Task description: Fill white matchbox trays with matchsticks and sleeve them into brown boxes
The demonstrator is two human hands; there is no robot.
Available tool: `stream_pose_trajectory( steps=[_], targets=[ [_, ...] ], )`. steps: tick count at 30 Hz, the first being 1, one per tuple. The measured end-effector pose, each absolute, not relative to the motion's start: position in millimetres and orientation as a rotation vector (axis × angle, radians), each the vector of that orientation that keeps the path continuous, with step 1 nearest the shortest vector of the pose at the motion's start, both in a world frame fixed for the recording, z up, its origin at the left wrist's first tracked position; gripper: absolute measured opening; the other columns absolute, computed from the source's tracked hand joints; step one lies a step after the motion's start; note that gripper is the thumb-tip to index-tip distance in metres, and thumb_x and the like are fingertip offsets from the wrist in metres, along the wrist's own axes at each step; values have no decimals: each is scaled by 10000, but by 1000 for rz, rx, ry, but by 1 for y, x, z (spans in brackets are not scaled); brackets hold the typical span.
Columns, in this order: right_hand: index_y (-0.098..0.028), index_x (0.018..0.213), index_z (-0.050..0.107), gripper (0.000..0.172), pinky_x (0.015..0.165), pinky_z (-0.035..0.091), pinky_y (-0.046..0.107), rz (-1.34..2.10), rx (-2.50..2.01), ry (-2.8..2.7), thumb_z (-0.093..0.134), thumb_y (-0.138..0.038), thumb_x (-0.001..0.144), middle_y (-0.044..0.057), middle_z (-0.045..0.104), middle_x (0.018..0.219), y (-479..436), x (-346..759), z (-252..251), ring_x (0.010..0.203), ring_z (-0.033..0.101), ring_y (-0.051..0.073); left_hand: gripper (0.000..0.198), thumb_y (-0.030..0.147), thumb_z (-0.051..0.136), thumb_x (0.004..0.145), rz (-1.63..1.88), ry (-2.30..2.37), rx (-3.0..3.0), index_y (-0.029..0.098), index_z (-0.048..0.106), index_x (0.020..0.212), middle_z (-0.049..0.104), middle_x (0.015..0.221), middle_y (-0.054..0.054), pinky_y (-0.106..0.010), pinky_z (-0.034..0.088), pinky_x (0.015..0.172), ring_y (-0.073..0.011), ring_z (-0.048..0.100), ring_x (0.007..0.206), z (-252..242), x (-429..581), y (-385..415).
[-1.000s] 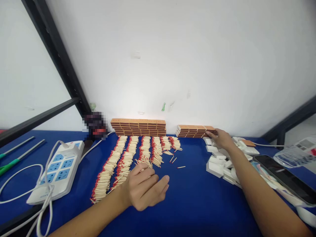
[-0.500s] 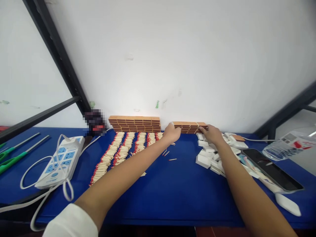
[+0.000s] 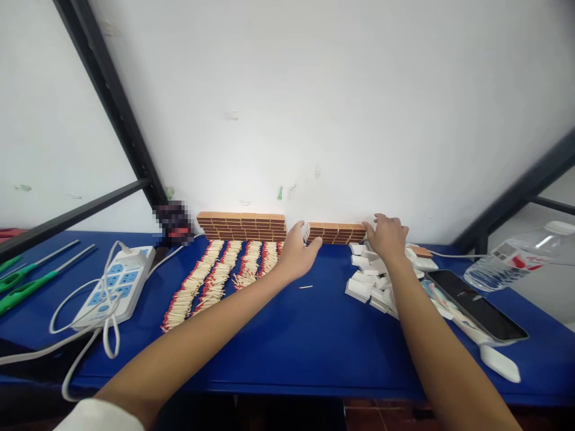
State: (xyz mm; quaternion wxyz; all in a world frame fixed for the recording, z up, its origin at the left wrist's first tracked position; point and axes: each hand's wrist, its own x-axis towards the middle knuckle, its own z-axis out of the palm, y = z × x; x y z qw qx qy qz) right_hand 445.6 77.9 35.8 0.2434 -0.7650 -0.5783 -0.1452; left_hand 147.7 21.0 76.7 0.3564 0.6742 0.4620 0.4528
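My left hand (image 3: 300, 254) is at the left end of a low stack of brown-sided matchboxes (image 3: 336, 233) by the wall. Its thumb and fingers are apart, and the striped white end of the stack shows between them. At the stack's other end is my right hand (image 3: 387, 237), fingers spread and thumb close to the last boxes. A taller matchbox stack (image 3: 240, 226) stands to the left. In front of that lie rows of red-tipped matches (image 3: 193, 290), partly hidden by my left forearm. One loose match (image 3: 306, 287) lies on the blue table.
White box trays (image 3: 363, 286) are heaped under my right forearm. Right of them are a phone (image 3: 478, 305), a clear plastic bottle (image 3: 503, 260) and a white case (image 3: 500, 363). On the left are a power strip (image 3: 117, 284) with looped cables and green-handled lighters (image 3: 33, 290).
My left hand's grip on the low stack has loosened, its thumb now apart. My right hand has lifted slightly off the right end with its fingers spread. The view has shifted a little.
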Motion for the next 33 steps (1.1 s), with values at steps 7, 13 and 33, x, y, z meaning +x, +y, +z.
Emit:
stream_pose_trajectory(
  steps=[7,13,33],
  targets=[
    [-177,1139,699,300,990,416,478,-519,-1490,-1911,482,-368,1061,169,723,1112,91,367,63,1114,571,349,112,216,587,1007,1442,854,2805,197,687,1052,764,951,-61,-371,559,889,-206,688,918,42,45,-24],
    [-176,1162,692,256,937,466,436,-482,-1219,-2351,730,-330,960,157,705,1107,131,266,62,1088,590,333,133,203,571,1001,1445,919,3035,173,699,983,728,845,-78,-388,492,761,-238,636,856,49,8,6],
    [-152,1135,688,208,825,468,364,-528,-1332,-2382,516,-197,1027,172,707,1143,135,246,84,1062,633,296,83,140,653,932,1808,931,3128,205,702,949,757,826,-47,-398,484,806,-244,673,915,45,-33,32]
  ],
)
